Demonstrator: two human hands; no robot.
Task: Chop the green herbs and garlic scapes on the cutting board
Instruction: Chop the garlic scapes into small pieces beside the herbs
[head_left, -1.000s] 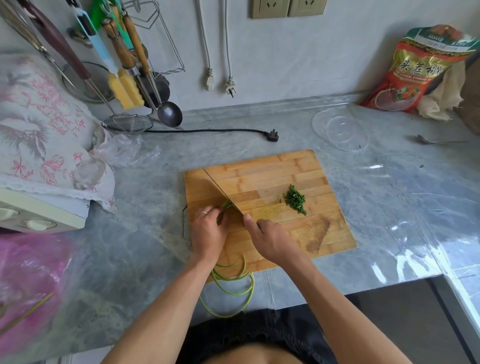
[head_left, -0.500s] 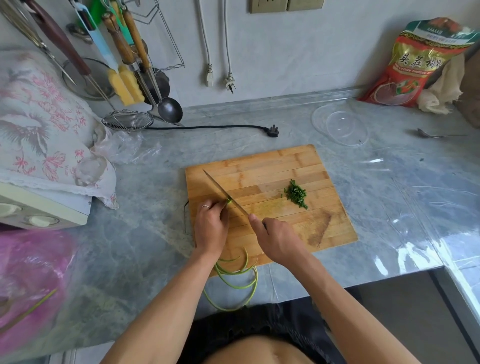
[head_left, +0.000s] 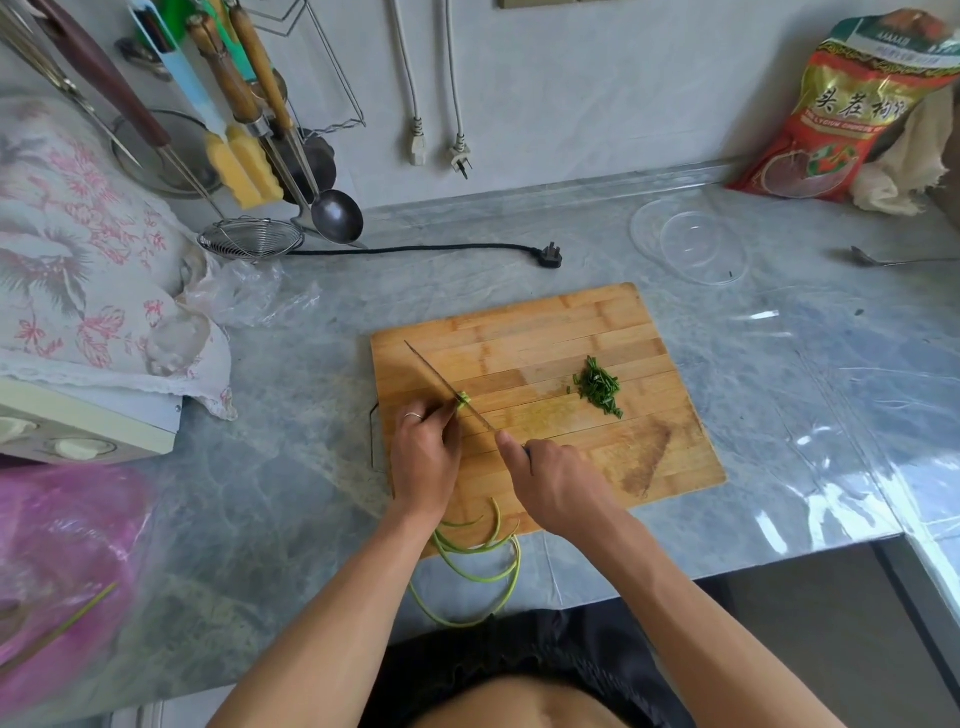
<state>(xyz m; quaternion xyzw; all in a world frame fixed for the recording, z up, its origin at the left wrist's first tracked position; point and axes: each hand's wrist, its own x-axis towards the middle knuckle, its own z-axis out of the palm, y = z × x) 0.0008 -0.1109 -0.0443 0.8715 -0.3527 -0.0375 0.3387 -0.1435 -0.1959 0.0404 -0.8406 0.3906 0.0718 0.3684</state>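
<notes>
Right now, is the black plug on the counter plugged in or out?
Out. The black plug lies loose on the counter, its cord trailing left, touching no socket.

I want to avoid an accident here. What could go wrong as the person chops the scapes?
1. The left hand holds the scapes with its fingertips right beside the knife, so the blade could nick a finger.
2. The long scape tails hang past the board and over the counter edge; they could slip or drag the bundle askew under the blade.
</notes>
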